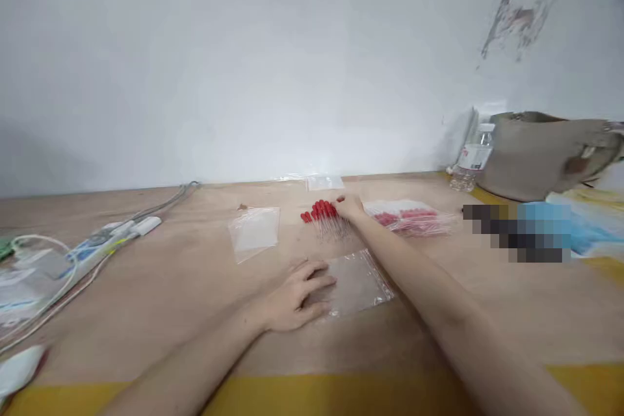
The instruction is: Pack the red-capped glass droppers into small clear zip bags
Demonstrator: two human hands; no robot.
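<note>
Leftmost, an empty clear bag [254, 232] lying apart on the counter [170, 286]. Next, left hand [297, 296] flat, fingers spread, pressing a second clear bag [358, 283]. Farther back, right hand [350, 207] touching the red-tipped pins [324, 214], grip unclear; bagged pins [409, 219] just right.

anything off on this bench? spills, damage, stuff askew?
Nothing spilled. Wall has a scuffed, peeling grey patch top right. The red-headed pins lie loose under the right hand; the left hand rests on a clear bag.
</note>
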